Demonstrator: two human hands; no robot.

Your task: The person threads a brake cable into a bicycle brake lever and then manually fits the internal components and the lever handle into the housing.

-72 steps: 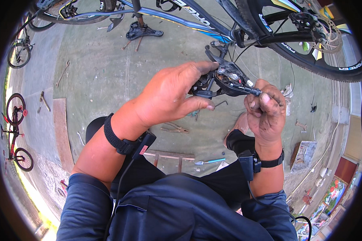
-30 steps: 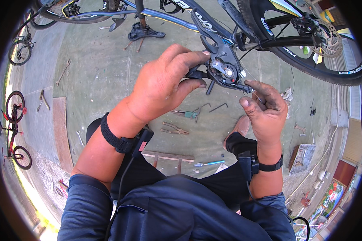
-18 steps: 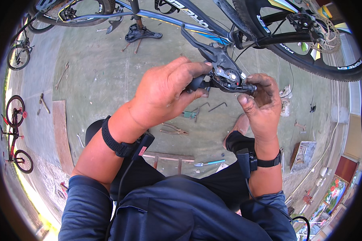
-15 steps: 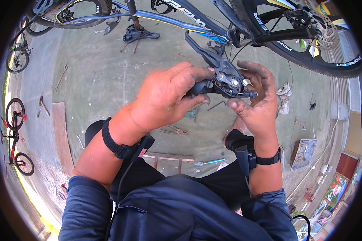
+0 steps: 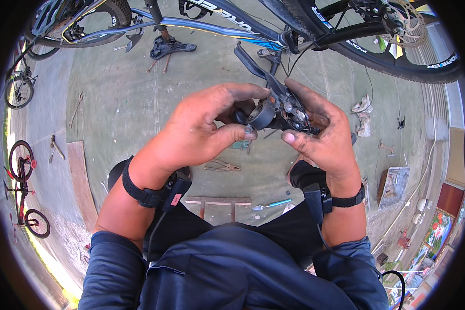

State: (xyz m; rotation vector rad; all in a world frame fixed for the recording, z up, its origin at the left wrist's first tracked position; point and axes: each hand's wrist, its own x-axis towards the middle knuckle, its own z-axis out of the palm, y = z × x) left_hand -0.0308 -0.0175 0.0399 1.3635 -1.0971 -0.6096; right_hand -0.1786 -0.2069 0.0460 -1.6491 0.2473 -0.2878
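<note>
Between my two hands is a black bicycle shifter with a brake lever (image 5: pixel 293 112), its inner metal parts exposed. The lever blade points up and away to the left. My left hand (image 5: pixel 206 121) is closed on the clamp end, thumb below and fingers above. Around the far side of the mechanism curl the fingers of my right hand (image 5: pixel 323 126), its thumb near the lower edge. Grime darkens the fingertips of both hands. Just beyond the shifter lies the blue and black bicycle frame (image 5: pixel 232 32).
A saddle (image 5: pixel 171 46) and a wheel with a disc rotor (image 5: pixel 405 28) belong to the bicycle ahead. On the floor lie pliers (image 5: pixel 222 166), a blue-handled tool (image 5: pixel 271 204), a wooden board (image 5: pixel 81 178) and a metal box (image 5: pixel 394 187). Another bicycle (image 5: pixel 21 191) stands at far left.
The shifter has been turned in my hands, so its clamp ring now shows and its mechanism faces more to the right. My right fingers have come closer around it.
</note>
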